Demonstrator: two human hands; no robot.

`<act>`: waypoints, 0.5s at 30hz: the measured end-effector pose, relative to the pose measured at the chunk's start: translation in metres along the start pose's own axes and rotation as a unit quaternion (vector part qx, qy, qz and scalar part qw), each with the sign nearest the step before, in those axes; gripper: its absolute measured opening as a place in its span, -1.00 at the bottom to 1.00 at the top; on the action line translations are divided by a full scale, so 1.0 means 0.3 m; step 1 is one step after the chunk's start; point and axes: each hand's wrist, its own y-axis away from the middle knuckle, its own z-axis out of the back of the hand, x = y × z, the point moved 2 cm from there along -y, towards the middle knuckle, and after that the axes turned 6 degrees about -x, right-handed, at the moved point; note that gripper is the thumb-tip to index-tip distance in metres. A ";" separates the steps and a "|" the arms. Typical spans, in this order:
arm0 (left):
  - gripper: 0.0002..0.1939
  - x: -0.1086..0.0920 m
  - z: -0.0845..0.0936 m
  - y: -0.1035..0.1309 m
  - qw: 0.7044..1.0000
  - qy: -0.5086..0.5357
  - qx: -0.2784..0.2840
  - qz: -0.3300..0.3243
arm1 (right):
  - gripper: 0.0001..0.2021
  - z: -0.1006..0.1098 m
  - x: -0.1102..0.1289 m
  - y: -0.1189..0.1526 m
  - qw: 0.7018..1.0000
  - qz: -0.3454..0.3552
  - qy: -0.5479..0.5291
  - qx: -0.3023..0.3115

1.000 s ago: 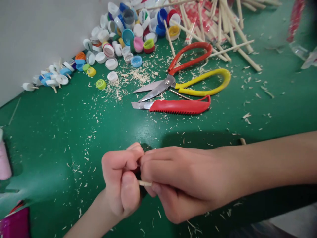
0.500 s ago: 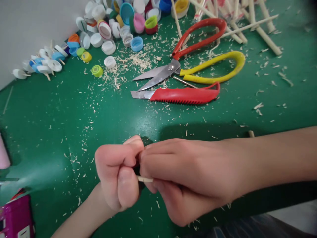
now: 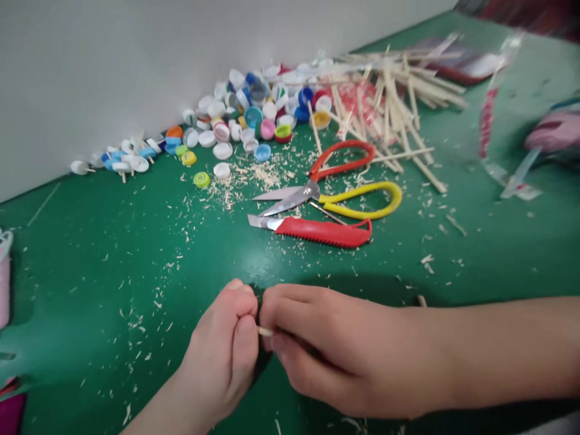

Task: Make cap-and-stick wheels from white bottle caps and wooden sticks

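Observation:
Between my two hands a short pale wooden stick shows, most of it covered by fingers. My left hand is closed on its left end, thumb pressed against the curled fingers. The fingers of my right hand pinch the other end. Both hands are held close together over the near part of the green table. Beyond them lies a red utility knife with its blade out to the left. Just behind it rest open scissors with one orange and one yellow handle.
Many bottle caps are heaped along the wall. Left of them, caps with sticks through them form a group. Wooden sticks are piled at the back right. Shavings litter the green table. A pink object sits far right.
The view has tilted up, so more of the wall and the stick pile shows. My hands are closer together, and less of the stick is visible between them.

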 end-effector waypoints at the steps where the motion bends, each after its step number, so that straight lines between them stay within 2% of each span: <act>1: -0.76 -0.008 0.007 -0.011 1.000 -0.020 0.002 -0.006 | -0.88 0.011 0.008 -0.004 1.000 -0.025 0.016 -0.003; 3: -0.78 -0.014 0.028 -0.023 0.999 -0.046 -0.001 -0.019 | -0.81 0.042 0.023 -0.013 0.996 -0.042 0.078 -0.019; 5: -0.81 -0.001 0.054 -0.025 0.998 -0.066 -0.002 -0.007 | -0.69 0.097 0.033 -0.020 0.980 -0.004 0.187 -0.068; 7: -0.84 0.019 0.083 -0.023 0.997 -0.077 -0.011 0.011 | -0.62 0.178 0.028 -0.016 0.929 0.042 0.337 -0.145; 8: -0.85 0.027 0.098 -0.024 0.995 -0.093 -0.013 0.018 | -0.63 0.229 0.015 -0.009 0.890 0.039 0.414 -0.187; 9: -0.86 0.034 0.112 -0.028 0.993 -0.117 -0.013 0.027 | -0.60 0.281 -0.007 0.001 0.853 0.016 0.483 -0.196; 10: -0.87 0.039 0.126 -0.034 0.989 -0.143 -0.011 0.034 | -0.55 0.334 -0.032 0.013 0.819 0.001 0.538 -0.197; 12: -0.87 0.041 0.148 -0.053 0.981 -0.191 -0.002 0.040 | -0.49 0.432 -0.094 0.038 0.781 -0.030 0.605 -0.150; 13: -0.87 0.041 0.156 -0.063 0.978 -0.205 0.004 0.039 | -0.48 0.473 -0.124 0.049 0.775 -0.037 0.619 -0.123; 15: -0.86 0.038 0.166 -0.083 0.975 -0.217 0.014 0.035 | -0.44 0.533 -0.173 0.062 0.788 -0.038 0.610 -0.079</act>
